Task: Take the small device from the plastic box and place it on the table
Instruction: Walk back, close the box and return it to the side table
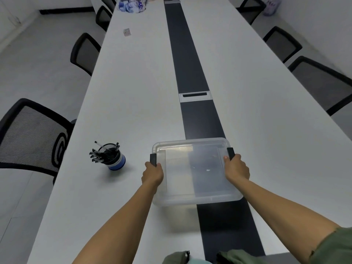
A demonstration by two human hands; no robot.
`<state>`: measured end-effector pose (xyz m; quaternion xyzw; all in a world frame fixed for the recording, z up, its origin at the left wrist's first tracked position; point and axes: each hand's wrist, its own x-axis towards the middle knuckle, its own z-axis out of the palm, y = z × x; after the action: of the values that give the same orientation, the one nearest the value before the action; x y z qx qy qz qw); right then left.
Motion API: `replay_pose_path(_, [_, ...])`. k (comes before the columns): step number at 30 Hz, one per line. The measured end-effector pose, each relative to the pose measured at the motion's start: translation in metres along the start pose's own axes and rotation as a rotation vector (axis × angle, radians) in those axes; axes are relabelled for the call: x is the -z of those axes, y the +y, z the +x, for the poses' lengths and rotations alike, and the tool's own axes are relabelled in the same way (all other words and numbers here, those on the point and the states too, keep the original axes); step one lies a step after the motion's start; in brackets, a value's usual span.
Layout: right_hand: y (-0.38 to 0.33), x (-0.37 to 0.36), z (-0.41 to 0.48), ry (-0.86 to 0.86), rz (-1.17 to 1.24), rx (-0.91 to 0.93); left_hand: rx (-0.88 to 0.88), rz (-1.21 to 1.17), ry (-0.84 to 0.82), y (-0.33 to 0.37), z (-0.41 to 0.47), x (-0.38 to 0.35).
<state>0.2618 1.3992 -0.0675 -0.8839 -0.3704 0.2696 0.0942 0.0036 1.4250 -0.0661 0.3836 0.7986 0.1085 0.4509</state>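
Observation:
A clear plastic box [194, 187] with its lid on sits on the long white table [133, 111], across the dark centre strip. My left hand [153, 174] grips the box's left side at a black latch [153, 159]. My right hand [237, 169] grips the right side at the other black latch [230, 153]. Through the cloudy lid a dark shape with a small white spot [207, 170] shows inside; I cannot make out the small device clearly.
A black mesh pen cup [112, 157] with several pens stands left of the box. A cable hatch [195, 96] lies in the dark strip beyond. Black chairs line both table sides. A small card [127, 32] and a patterned bag [132, 4] lie far off.

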Motion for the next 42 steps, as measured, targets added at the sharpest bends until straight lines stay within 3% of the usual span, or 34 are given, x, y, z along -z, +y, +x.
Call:
replay_pose_path(5, [-0.006,0.004,-0.001,-0.026,-0.024,-0.011,-0.003,0.038,-0.061,0.004,0.000,0.005])
replay_pose_path(9, [-0.033,0.029,0.005,0.002,-0.113,0.114,-0.101,0.125,-0.028,0.017,0.005,0.031])
replay_pose_path(15, [-0.109,0.082,0.010,0.077,-0.138,0.334,-0.291,0.169,0.202,0.053,0.011,0.101])
replay_pose_path(23, [-0.197,0.117,-0.023,0.089,-0.123,0.573,-0.325,-0.013,0.486,0.058,-0.035,0.189])
replay_pose_path(33, [-0.282,0.079,-0.155,-0.071,-0.132,0.997,-0.076,-0.286,0.851,-0.072,-0.155,0.275])
replay_pose_path(42, [-0.320,-0.020,-0.358,-0.281,-0.190,1.361,0.190,-0.391,1.103,-0.262,-0.280,0.334])
